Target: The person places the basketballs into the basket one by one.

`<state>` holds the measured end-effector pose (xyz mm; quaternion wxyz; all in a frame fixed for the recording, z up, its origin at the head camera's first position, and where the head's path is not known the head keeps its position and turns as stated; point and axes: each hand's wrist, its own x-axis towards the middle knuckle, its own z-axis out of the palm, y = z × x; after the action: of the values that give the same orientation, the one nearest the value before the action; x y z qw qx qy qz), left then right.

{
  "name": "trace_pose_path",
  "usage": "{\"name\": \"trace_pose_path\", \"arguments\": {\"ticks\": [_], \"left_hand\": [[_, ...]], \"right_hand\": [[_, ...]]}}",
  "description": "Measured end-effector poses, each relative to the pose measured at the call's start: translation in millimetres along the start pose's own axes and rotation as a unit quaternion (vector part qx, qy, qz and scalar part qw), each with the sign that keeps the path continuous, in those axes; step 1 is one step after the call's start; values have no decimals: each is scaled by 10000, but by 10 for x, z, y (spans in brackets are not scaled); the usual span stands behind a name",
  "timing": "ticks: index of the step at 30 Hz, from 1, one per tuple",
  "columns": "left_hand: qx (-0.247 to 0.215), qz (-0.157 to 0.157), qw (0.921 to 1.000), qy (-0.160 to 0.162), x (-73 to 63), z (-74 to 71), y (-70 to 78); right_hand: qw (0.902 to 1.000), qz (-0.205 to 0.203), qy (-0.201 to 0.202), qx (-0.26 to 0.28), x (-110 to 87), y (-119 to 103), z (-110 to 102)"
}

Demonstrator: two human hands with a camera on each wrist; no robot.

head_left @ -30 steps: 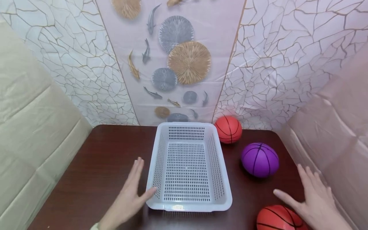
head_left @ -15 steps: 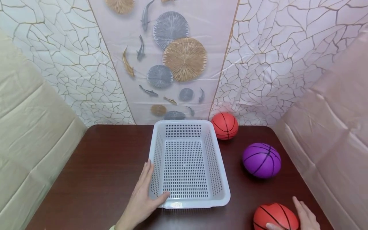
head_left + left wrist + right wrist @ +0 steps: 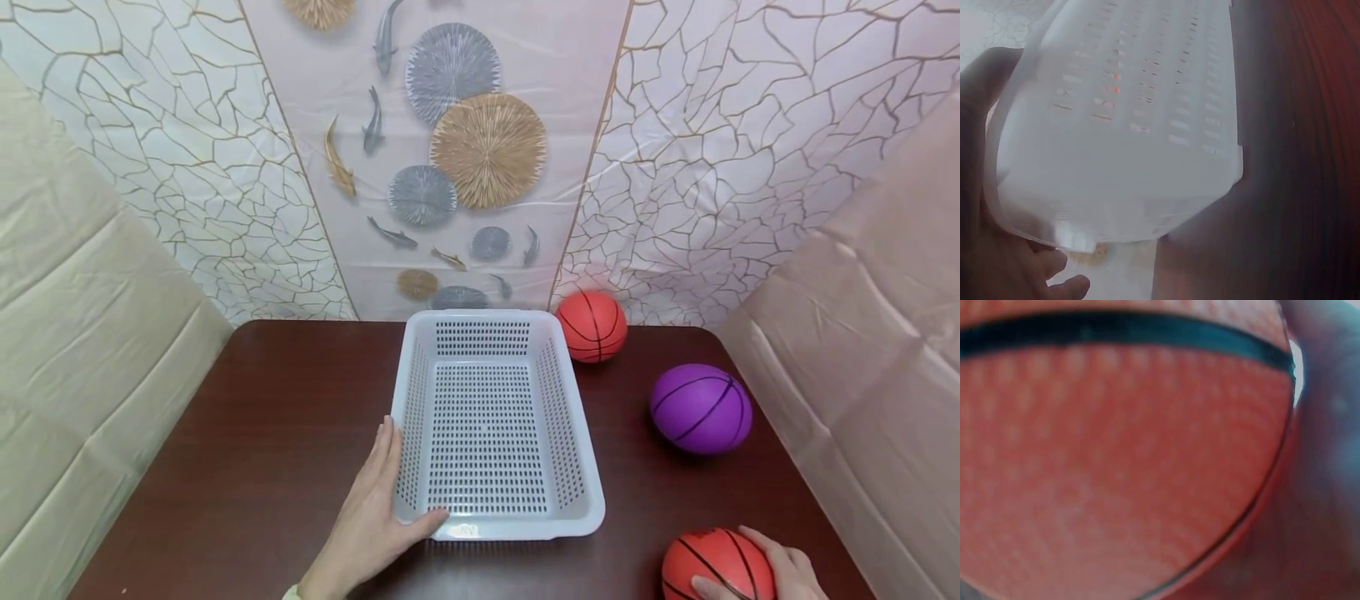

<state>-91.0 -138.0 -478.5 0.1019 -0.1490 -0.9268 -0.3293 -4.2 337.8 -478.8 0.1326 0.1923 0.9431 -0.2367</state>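
Observation:
In the head view, a white perforated plastic basket [image 3: 491,433] stands on the table. My left hand [image 3: 367,512] rests against its near left corner, fingers straight along the left rim and thumb over the near rim. The left wrist view shows the basket's slotted side [image 3: 1141,112] close up. At the lower right, my right hand [image 3: 780,567] holds a red toy basketball [image 3: 716,565], thumb on its near side and fingers over its right side. The right wrist view is mostly filled by the red ball's pebbled surface [image 3: 1116,462]; the fingertips are hidden there.
A purple toy basketball [image 3: 701,408] lies on the right of the dark wooden table [image 3: 292,417]. Another red toy basketball [image 3: 591,326] sits at the back, beside the basket's far right corner. A patterned backdrop and padded side panels [image 3: 97,333] surround the table.
My left hand has moved right onto the basket's corner. The right hand has come down and now grips the near red basketball. The view has shifted slightly.

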Motion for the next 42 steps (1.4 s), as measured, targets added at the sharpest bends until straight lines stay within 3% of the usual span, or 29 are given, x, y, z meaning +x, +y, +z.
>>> {"name": "trace_pose_path", "arguments": {"ticks": [6,11,17,21,30,42], "left_hand": [[267,-65,9996,-103,-9,2,2],[381,-87,9990,-213,-14,-13,8],[441,-35,9988,-204,-28,-18,11],[451,-18,9988,-203,-31,-15,4],[462,166,9988,-83,-11,-8,-15],[401,153,9990,-86,-25,-18,-18]], "right_hand": [[9998,-199,91,-7,-11,-79,-82],[9962,-594,591,228,-39,-197,-176],[9755,-1372,1612,599,-110,-407,-214],[9666,-1516,1930,742,-166,-628,-258],[9463,-1598,2474,1333,-236,-1091,-411],[9083,-2526,2738,1903,-121,-1619,-395]]}}
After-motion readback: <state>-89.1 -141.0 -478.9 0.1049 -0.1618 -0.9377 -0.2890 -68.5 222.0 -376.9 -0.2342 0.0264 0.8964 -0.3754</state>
